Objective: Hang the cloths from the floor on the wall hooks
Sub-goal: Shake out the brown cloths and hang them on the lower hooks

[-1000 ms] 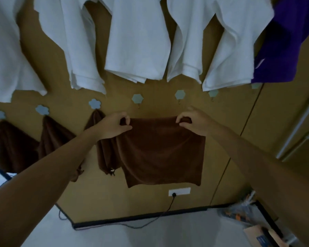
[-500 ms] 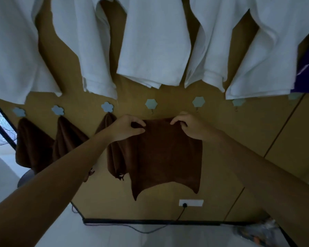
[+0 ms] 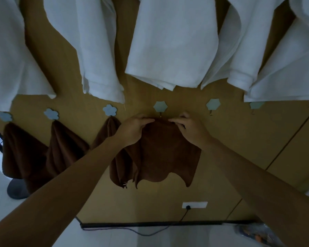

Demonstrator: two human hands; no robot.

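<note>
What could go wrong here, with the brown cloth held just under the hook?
1. The hook is small, and the cloth edge, pinched by the left hand and right hand, sits just below it; the fold may miss it or slip off and drop.
2. The left forearm crosses the neighbour cloth; it might brush that one off its hook.

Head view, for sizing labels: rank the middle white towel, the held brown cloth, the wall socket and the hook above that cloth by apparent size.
1. middle white towel
2. brown cloth
3. wall socket and hook: too alike to rank.
</note>
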